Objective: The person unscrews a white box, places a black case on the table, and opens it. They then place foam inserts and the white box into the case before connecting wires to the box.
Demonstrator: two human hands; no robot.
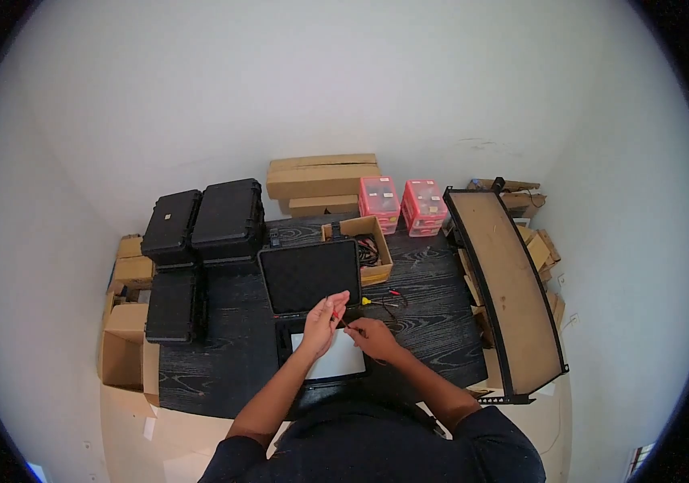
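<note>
My left hand is raised over an open black hard case, its fingers closed around a thin cable with a red part. My right hand pinches the same thin cable a little to the right. The cable's ends are too small to make out. Below both hands a flat white panel or sheet lies in the case's lower half. The raised lid shows dark foam inside. On the table just right of the lid lie a lead with a yellow part and a red-tipped lead.
Behind the lid stands a cardboard box with coiled cables. Two red drawer units and long cartons line the back. Closed black cases stack at left. A black-framed board leans along the right of the dark table.
</note>
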